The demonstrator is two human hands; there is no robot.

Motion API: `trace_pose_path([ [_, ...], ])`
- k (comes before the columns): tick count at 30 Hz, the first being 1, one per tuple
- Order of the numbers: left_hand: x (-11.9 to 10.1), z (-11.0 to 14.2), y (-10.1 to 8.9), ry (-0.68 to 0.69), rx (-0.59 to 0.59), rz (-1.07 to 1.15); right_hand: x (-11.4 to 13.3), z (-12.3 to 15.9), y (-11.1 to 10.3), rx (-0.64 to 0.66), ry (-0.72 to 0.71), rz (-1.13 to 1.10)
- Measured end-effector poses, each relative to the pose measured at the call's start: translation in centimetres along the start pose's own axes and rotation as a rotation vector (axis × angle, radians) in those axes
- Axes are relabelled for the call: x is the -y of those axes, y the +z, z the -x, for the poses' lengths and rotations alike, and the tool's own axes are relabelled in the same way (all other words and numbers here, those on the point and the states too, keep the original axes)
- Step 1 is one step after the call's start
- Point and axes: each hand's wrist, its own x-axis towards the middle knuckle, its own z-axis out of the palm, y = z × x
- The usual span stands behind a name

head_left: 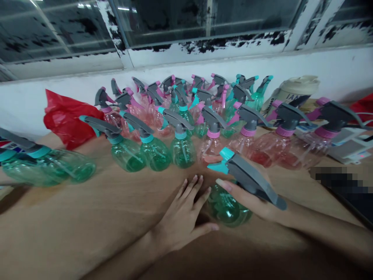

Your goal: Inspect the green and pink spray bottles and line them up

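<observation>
Lower centre, the right hand (256, 205) is gripping a rounded translucent-green plastic spray bottle (225, 208), the left hand (181, 218) lying open alongside.

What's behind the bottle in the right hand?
Pink bottles in a row. The held bottle and right hand cover some of their lower parts; those can't be seen.

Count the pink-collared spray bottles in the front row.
4, left to right: first bottle beside a green bottle, second bottle, third bottle, fourth bottle nearest the picture's right edge. None seems fully hidden.
</observation>
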Motion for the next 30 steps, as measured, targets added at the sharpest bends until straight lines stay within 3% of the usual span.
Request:
trace_pose_path([
  [16,0.1,0.06,0.37,0.034,-0.012,-0.107,-0.13,-0.11,-0.24,-0.015,-0.103,0.013],
  [23,0.11,0.13,0.41,0.038,-0.027,-0.119,-0.27,-0.7,-0.88,0.042,-0.224,0.038],
  [30,0.12,0.18,0.29,0.028,-0.038,-0.112,-0.23,-0.67,-0.89,0.045,-0.167,-0.003],
])
